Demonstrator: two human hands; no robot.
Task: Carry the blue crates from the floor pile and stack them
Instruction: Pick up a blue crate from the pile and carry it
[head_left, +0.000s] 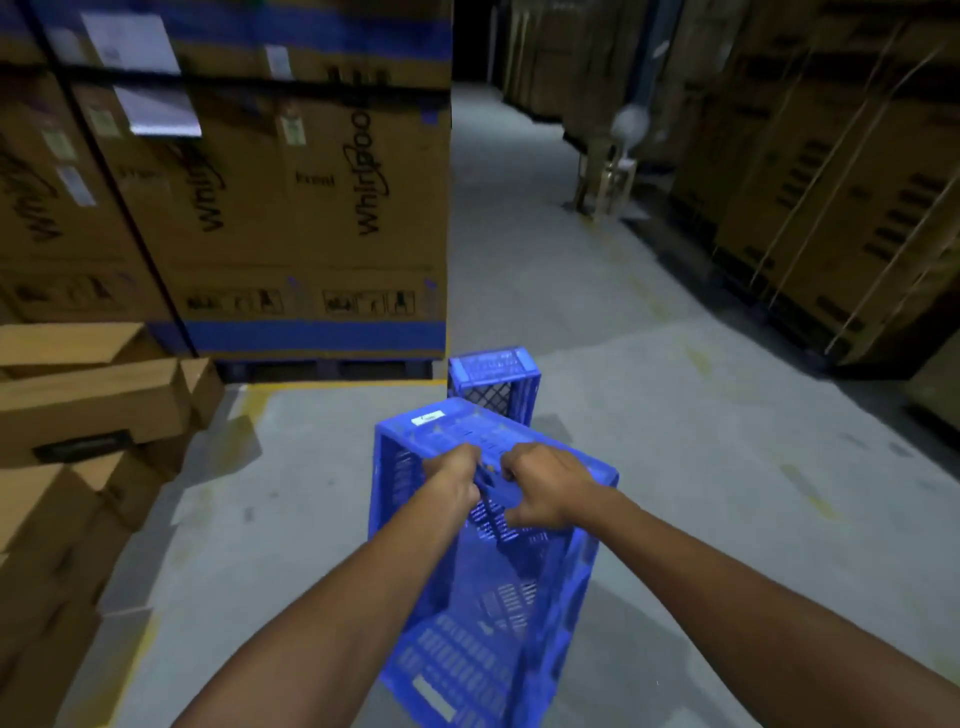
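Left hand (454, 475) and right hand (543, 488) both clenched on slotted blue plastic crate (483, 587) wall; second blue lattice crate (493, 379) on concrete floor (675, 441) just beyond.

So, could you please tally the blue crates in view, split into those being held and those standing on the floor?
Held in both hands: 1, the near blue crate, with the left hand and right hand gripping its wall.
Standing on the floor: 1, the far blue crate, beyond the held one.
Total: 2 blue crates.
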